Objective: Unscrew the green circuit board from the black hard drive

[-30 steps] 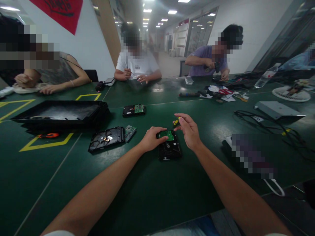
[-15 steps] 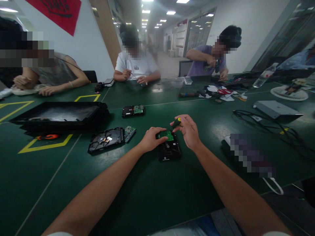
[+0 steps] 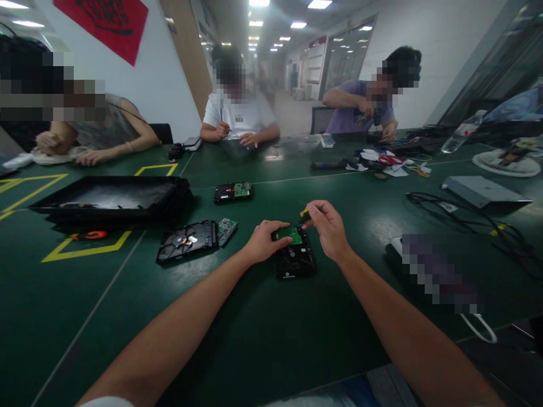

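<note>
A black hard drive (image 3: 294,261) with a green circuit board (image 3: 292,235) lies flat on the green table in front of me. My left hand (image 3: 266,242) grips its left side, thumb over the board and fingers along the far edge. My right hand (image 3: 327,225) is closed around a screwdriver (image 3: 304,215) with a yellow and dark green handle, held above the drive's far right corner. The screwdriver's tip is too small to make out. Left of my left hand lie another hard drive (image 3: 186,242) and a loose circuit board (image 3: 227,230).
A third hard drive (image 3: 233,193) lies farther back. Black trays (image 3: 110,198) are stacked at left, with an orange-handled tool (image 3: 90,234) before them. At right are a grey metal box (image 3: 486,191), black cables (image 3: 449,209) and a blurred-out long object (image 3: 436,271). Several people sit around the table.
The view has shifted slightly, so everything sits a little farther right. My right hand has turned a bit around the screwdriver and covers more of its handle. My left hand stays on the drive.
</note>
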`<action>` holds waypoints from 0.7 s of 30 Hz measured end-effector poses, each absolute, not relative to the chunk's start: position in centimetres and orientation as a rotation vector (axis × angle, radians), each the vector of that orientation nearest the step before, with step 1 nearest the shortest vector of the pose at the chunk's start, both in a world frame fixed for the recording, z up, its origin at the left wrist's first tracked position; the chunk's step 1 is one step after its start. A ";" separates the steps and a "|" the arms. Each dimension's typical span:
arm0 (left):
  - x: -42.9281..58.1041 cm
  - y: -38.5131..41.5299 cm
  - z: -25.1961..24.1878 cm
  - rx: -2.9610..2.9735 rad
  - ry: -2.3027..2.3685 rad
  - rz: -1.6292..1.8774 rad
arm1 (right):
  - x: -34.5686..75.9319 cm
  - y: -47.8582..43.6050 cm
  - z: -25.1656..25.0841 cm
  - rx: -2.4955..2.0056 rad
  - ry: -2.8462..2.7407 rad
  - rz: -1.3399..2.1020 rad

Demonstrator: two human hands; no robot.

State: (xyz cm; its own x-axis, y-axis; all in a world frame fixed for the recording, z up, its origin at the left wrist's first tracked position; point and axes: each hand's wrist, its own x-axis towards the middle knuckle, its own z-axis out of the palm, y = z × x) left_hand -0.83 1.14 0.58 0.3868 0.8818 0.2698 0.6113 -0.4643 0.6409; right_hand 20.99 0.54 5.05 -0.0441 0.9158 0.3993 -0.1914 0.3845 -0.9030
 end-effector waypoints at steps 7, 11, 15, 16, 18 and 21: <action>-0.7 1.0 0.8 2.216 1.286 0.807 | 20.8 0.4 5.4 -0.687 -1.309 1.110; -0.8 1.1 0.7 2.215 1.296 0.791 | 20.9 0.3 5.5 -0.700 -1.311 1.101; -0.8 1.1 0.8 2.225 1.292 0.791 | 20.9 0.3 5.5 -0.768 -1.367 1.015; -0.7 1.1 0.8 2.227 1.292 0.795 | 21.0 0.4 5.4 -0.789 -1.382 0.978; -0.7 1.1 0.8 2.227 1.294 0.800 | 21.0 0.5 5.3 -0.812 -1.399 0.918; -0.7 1.1 0.7 2.220 1.295 0.811 | 21.0 0.6 5.0 -0.781 -1.375 0.931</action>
